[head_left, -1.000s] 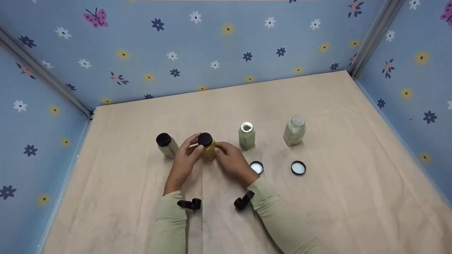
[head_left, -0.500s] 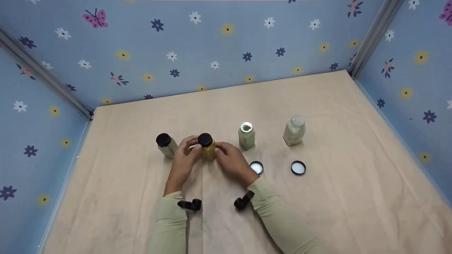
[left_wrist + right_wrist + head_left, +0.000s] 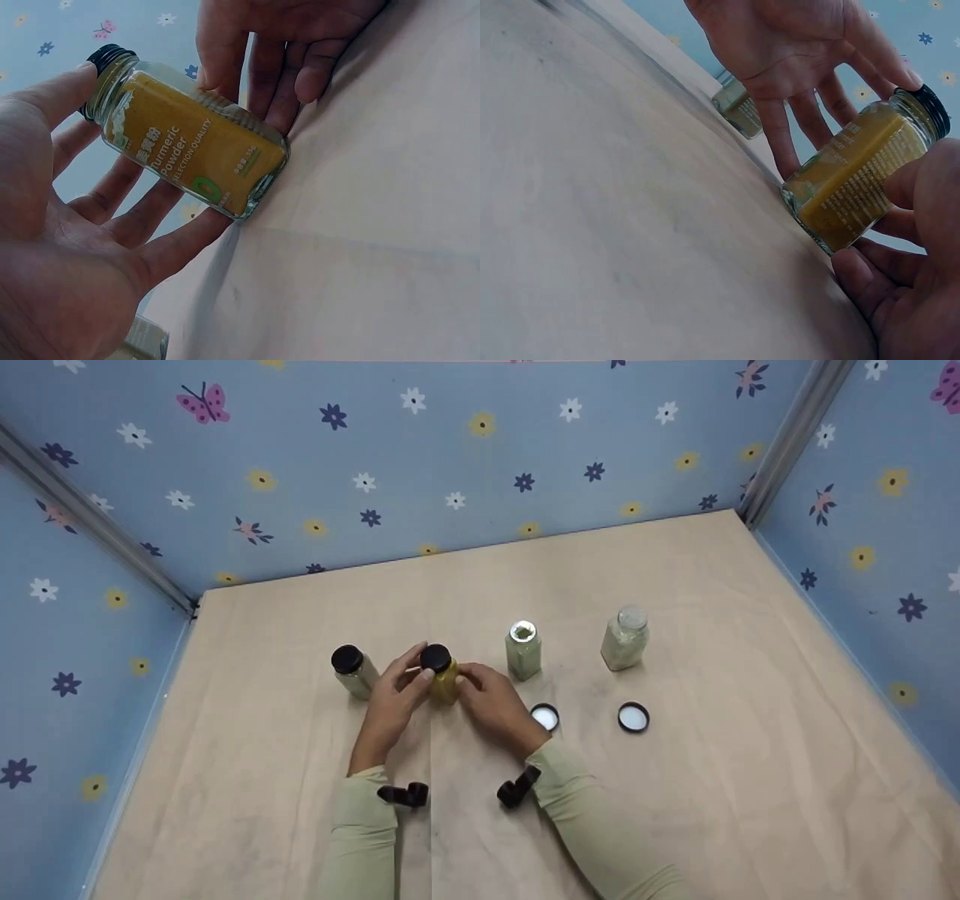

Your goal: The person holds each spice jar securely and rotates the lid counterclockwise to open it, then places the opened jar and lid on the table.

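Head view shows the turmeric jar (image 3: 445,684) at 7 o'clock from centre, the left hand (image 3: 394,701) pinching its black cap (image 3: 436,658) and the right hand (image 3: 492,699) gripping it lower down, presumably at the uncapping step, which next calls for a steady twist.

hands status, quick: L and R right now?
Left hand: holding the turmeric jar, thumb at its black lid.
Right hand: holding the same jar by its body, thumb against the glass.
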A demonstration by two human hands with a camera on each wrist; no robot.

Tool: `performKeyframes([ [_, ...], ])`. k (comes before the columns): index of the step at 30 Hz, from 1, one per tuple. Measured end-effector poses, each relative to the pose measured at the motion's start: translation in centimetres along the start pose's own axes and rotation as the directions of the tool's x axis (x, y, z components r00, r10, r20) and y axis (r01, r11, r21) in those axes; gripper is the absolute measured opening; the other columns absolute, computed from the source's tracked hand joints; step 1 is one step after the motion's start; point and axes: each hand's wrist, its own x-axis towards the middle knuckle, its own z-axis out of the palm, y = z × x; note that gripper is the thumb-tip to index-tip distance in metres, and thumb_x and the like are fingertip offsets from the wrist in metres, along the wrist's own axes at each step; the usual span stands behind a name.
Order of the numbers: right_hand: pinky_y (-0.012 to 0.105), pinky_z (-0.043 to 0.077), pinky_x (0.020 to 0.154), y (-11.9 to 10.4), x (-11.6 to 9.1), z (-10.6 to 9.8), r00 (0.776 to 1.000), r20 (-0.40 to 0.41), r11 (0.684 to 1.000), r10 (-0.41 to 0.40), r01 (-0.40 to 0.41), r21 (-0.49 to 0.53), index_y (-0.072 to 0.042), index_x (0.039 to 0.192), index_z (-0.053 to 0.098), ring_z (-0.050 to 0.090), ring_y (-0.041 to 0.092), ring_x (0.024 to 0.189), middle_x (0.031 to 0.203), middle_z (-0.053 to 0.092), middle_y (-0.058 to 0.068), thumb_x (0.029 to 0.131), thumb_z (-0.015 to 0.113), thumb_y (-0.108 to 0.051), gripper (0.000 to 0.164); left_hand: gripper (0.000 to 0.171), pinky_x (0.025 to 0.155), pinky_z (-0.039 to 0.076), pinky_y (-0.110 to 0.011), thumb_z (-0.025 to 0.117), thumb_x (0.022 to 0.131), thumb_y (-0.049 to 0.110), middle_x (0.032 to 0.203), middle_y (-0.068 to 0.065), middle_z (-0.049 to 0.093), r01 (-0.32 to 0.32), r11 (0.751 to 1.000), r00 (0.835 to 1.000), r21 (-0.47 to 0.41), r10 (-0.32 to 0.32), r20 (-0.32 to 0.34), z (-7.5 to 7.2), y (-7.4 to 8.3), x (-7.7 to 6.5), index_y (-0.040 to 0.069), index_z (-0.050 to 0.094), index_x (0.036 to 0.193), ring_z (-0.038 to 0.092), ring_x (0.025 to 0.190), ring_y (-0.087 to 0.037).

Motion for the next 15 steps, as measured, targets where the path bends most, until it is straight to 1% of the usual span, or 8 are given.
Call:
performKeyframes([
  [2,0.032,0.039,0.108,0.02,-0.04,-0.01,1.0,0.0,1.0,0.001,-0.001,-0.001,-0.008,0.132,0.065,0.055,0.018,0.127,0.131,0.064,0.005,0.104,0.052,-0.022,0.034,0.054,0.104,0.045,-0.048,0.061,0.102,0.018,0.139,-0.017,0.047,0.008,1.0,1.0,0.016,-0.009,0.015,0.12,0.89,-0.3,0.007,0.043,0.152,0.049,0.13,-0.032],
  [4,0.032,0.039,0.109,0.05,-0.04,0.02,1.0,-0.003,1.0,0.004,-0.004,-0.002,-0.008,0.132,0.065,0.055,0.018,0.127,0.131,0.064,0.005,0.104,0.052,-0.022,0.034,0.054,0.104,0.046,-0.044,0.061,0.102,0.019,0.14,-0.016,0.046,0.006,0.999,1.0,0.041,-0.006,0.021,0.09,0.93,-0.26,0.009,0.044,0.152,0.048,0.132,-0.033],
  [7,0.033,0.038,0.109,0.09,-0.01,0.04,1.0,-0.006,1.0,0.004,-0.004,-0.008,-0.008,0.132,0.065,0.055,0.019,0.127,0.132,0.064,0.006,0.104,0.052,-0.023,0.034,0.054,0.102,0.047,-0.039,0.062,0.102,0.019,0.139,-0.016,0.047,0.003,0.998,1.0,0.069,-0.005,0.025,0.09,0.9,-0.16,0.008,0.044,0.152,0.048,0.132,-0.034],
  [11,0.032,0.039,0.108,0.11,0.03,0.1,1.0,-0.009,1.0,0.002,-0.002,-0.007,-0.007,0.132,0.065,0.055,0.019,0.127,0.132,0.064,0.006,0.104,0.052,-0.023,0.035,0.052,0.099,0.049,-0.035,0.064,0.1,0.017,0.136,-0.016,0.049,0.004,0.998,1.0,0.062,-0.004,0.008,0.18,0.83,-0.06,0.006,0.048,0.149,0.05,0.129,-0.035],
  [15,0.032,0.04,0.108,0.11,0.03,0.13,1.0,-0.015,1.0,0.005,-0.005,-0.013,-0.008,0.132,0.065,0.055,0.018,0.126,0.131,0.064,0.005,0.104,0.053,-0.023,0.034,0.05,0.095,0.051,-0.033,0.066,0.099,0.015,0.133,-0.016,0.052,0.001,0.999,1.0,0.047,0.0,-0.016,0.28,0.87,-0.11,0.007,0.051,0.145,0.053,0.123,-0.034],
])
